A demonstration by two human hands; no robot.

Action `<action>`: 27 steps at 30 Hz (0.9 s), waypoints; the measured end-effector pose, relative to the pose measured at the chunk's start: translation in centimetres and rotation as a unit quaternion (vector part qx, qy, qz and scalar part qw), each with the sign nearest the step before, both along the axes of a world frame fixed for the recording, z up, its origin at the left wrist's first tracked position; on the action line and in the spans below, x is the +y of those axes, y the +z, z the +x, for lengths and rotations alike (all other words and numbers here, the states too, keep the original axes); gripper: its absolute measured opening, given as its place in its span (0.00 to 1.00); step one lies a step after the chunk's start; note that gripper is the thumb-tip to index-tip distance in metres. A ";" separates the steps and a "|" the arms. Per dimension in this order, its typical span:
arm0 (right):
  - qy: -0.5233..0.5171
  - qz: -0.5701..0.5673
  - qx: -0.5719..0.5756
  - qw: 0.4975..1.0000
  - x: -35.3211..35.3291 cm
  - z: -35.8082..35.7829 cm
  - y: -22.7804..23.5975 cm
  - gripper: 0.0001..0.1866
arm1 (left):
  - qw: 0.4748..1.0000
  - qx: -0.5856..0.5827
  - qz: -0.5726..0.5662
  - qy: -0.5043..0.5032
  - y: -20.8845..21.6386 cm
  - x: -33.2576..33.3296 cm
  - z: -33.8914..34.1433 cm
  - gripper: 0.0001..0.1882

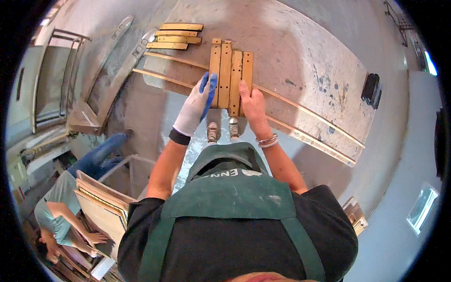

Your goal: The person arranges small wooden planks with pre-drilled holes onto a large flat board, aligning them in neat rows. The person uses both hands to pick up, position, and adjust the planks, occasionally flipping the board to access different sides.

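Several short wooden slats (225, 77) with dark drilled holes lie side by side between my hands, their ends uneven. My left hand (196, 104), in a white glove with blue palm and fingers, is closed against their left edge. The bare right hand (254, 105), with bracelets at its wrist, grips the right edge, thumb on top. Beneath the slats run two long thin wooden strips (312, 111), one of them nearer to me. A second group of similar slats (178, 40) lies beyond my left hand.
The strips cross a large stained board (324, 61). A black object (371, 90) sits at its right edge. Long grey forks (134, 54), like a pallet truck's, lie at the far left. Another person (61, 221) bends over at lower left, near upright panels (101, 207).
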State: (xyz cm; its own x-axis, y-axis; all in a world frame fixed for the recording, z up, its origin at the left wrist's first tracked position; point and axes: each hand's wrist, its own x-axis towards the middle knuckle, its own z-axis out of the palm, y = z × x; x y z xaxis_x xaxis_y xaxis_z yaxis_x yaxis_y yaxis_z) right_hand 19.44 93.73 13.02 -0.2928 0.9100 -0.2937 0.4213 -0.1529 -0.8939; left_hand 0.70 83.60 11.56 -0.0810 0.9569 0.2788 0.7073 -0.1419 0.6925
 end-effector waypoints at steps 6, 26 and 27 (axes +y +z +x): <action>-0.080 0.149 0.014 0.986 -0.3 -1.4 -0.3 0.28 | 0.994 0.109 0.024 -0.003 1.1 0.6 -0.2 0.37; -0.053 0.097 -0.016 0.994 -0.4 -1.8 -0.9 0.29 | 0.996 0.041 -0.077 0.012 3.6 1.6 -0.6 0.28; -0.050 0.086 0.001 0.995 -0.2 -1.9 -0.7 0.29 | 0.996 0.039 -0.077 0.014 3.9 1.8 -0.7 0.28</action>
State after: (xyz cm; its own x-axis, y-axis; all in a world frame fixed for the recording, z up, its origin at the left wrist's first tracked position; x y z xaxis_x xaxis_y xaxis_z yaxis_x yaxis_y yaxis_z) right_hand 17.54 93.57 12.28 -0.1977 0.9714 -0.1314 0.4105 -0.0397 -0.9110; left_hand -0.02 85.40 15.45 -0.0929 0.9865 0.1349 0.7621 -0.0167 0.6472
